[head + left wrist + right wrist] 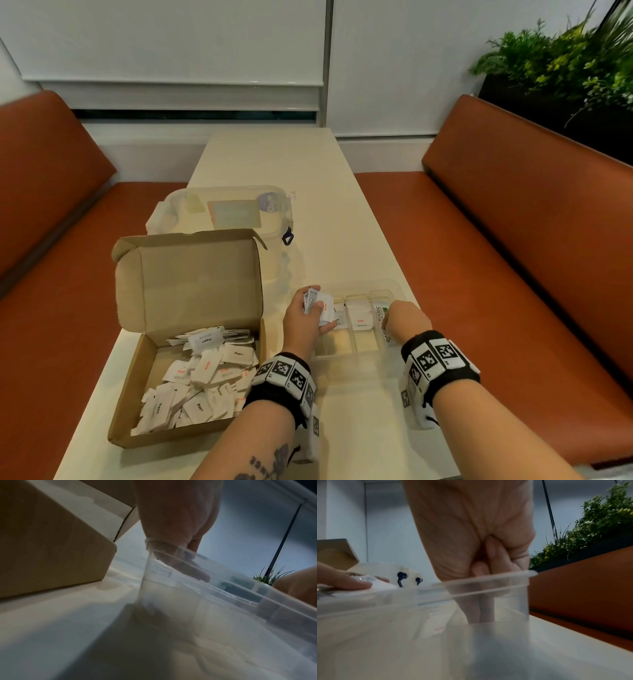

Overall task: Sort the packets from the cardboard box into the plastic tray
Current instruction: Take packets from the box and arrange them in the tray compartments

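Note:
An open cardboard box (191, 284) on the left of the table holds several white packets (202, 380). To its right stands the clear plastic tray (346, 370), with Salt packets (360, 322) and Stevia packets (378, 313) in its compartments. My left hand (305, 318) grips a bundle of packets (317, 301) over the tray's left end (171, 595). My right hand (406, 318) reaches into the right compartment. Its fingers (479, 608) point down, pressed together near the tray floor, pinching a Stevia packet (386, 335) that is mostly hidden.
A clear lidded container (233, 212) stands behind the box. Orange benches (513, 240) run along both sides of the narrow table (274, 154). Green plants (565, 61) sit behind the right bench. The table's right edge lies close beside the tray.

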Demonstrator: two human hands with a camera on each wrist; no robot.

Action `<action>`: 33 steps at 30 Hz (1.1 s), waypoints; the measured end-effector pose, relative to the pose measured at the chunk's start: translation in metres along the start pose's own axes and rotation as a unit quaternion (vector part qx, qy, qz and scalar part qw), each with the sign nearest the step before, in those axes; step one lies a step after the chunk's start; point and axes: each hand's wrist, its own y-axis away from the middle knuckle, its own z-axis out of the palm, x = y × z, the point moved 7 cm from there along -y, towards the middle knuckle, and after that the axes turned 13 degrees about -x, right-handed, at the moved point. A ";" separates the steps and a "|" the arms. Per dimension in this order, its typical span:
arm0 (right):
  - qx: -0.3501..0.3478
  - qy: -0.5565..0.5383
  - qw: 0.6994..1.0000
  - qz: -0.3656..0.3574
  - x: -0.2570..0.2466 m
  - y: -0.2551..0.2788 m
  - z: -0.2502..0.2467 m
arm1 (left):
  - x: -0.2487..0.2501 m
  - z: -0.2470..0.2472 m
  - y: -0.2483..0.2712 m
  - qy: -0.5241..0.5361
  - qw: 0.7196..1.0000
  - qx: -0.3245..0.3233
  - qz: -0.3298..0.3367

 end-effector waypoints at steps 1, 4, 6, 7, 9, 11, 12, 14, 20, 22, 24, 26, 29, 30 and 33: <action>0.014 -0.006 1.000 -0.002 -0.002 0.002 -0.004 | 0.000 0.001 0.000 0.004 1.000 -0.005 0.001; 0.081 -0.067 0.993 -0.061 -0.020 0.012 -0.022 | 0.001 0.002 0.001 0.012 1.000 -0.018 0.002; 0.084 -0.140 0.976 -0.145 -0.041 0.020 -0.029 | 0.002 0.002 0.002 0.014 0.999 -0.028 0.002; 0.069 -0.173 0.965 -0.185 -0.051 0.025 -0.030 | 0.003 0.003 0.003 0.013 0.999 -0.035 0.002; 0.036 -0.229 0.944 -0.234 -0.068 0.031 -0.028 | 0.004 0.004 0.004 0.014 0.999 -0.045 -0.002; 0.021 -0.271 0.931 -0.244 -0.074 0.031 -0.026 | 0.006 0.004 0.006 0.022 0.999 -0.050 -0.004; 0.017 -0.289 0.926 -0.241 -0.074 0.030 -0.024 | 0.007 0.004 0.007 0.025 0.998 -0.049 -0.004; 0.016 -0.321 0.918 -0.233 -0.073 0.028 -0.022 | 0.010 0.001 0.009 0.025 0.999 -0.043 -0.002; 0.037 -0.366 0.907 -0.203 -0.064 0.024 -0.019 | 0.012 -0.005 0.008 0.020 0.999 -0.038 0.012; 0.019 -0.336 0.918 -0.208 -0.067 0.025 -0.017 | 0.011 -0.004 0.008 0.014 0.999 -0.045 0.013; 0.018 -0.299 0.925 -0.234 -0.071 0.028 -0.018 | 0.009 -0.002 0.007 0.008 0.998 -0.053 0.014; 0.008 -0.280 0.927 -0.251 -0.074 0.030 -0.018 | 0.009 -0.003 0.007 0.003 0.999 -0.047 0.017; 0.041 -0.292 0.929 -0.222 -0.062 0.025 -0.024 | 0.010 -0.007 0.006 -0.003 0.999 -0.014 0.042; 0.066 -0.297 0.932 -0.198 -0.053 0.023 -0.027 | 0.012 -0.009 0.006 -0.005 0.999 -0.002 0.053; 0.097 -0.261 0.952 -0.126 -0.032 0.015 -0.026 | 0.014 -0.015 0.006 -0.005 0.997 0.025 0.068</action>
